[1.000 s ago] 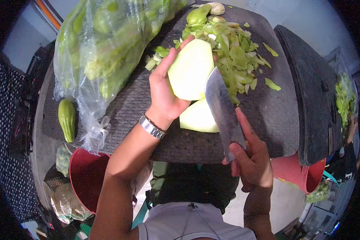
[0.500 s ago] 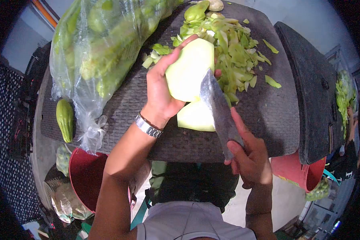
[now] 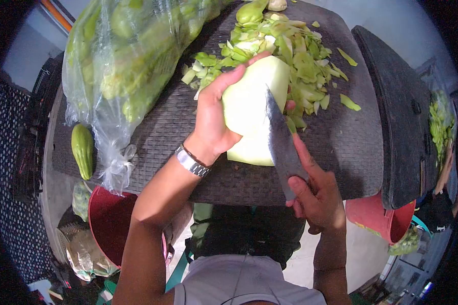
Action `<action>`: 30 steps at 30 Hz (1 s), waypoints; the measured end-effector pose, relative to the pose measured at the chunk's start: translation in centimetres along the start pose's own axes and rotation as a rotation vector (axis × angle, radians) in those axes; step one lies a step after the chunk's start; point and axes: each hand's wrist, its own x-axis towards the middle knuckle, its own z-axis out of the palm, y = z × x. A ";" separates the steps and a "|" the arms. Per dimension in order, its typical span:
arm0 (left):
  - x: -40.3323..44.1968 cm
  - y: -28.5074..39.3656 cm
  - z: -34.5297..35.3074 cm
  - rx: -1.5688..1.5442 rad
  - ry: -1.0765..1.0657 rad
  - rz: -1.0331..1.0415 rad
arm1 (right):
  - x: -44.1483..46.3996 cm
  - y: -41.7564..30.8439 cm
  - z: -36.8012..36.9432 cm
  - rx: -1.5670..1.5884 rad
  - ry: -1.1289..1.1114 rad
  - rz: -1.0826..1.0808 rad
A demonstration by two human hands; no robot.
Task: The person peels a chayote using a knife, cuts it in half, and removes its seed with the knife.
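Note:
My left hand [image 3: 213,109] grips a peeled pale-green vegetable [image 3: 247,101] above the table, thumb along its near side and fingers curled behind it. In my right hand [image 3: 318,195] is a broad knife [image 3: 282,147], its metal blade scuffed. The blade lies against the right side of the peeled vegetable, pointing up and away from me; whether its edge has entered the flesh I cannot tell. Just below, another pale peeled piece [image 3: 249,155] shows, partly covered by the held one and the knife. Beyond my hands lies a heap of green peelings [image 3: 303,71].
A knotted clear plastic bag [image 3: 132,66] of green vegetables fills the table's [image 3: 173,152] left side. One unpeeled green vegetable [image 3: 82,151] lies beside it, another [image 3: 250,12] at the far edge. A black case [image 3: 392,117] stands right; red buckets [image 3: 109,223] sit below the table's edge.
My left hand has shifted right and slightly toward me with the peeled vegetable, which now covers more of the piece below. The knife has barely moved, still against the vegetable.

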 end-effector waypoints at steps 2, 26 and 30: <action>0.1 0.0 0.0 -0.012 0.014 -0.010 | 0.1 0.2 0.0 0.001 0.008 -0.008; -0.3 -0.6 0.6 -0.031 0.013 -0.130 | 0.6 1.0 0.1 -0.041 -0.033 -0.116; -0.4 0.8 -1.3 -0.518 0.047 -0.105 | -0.6 -0.4 -1.1 0.105 0.078 0.038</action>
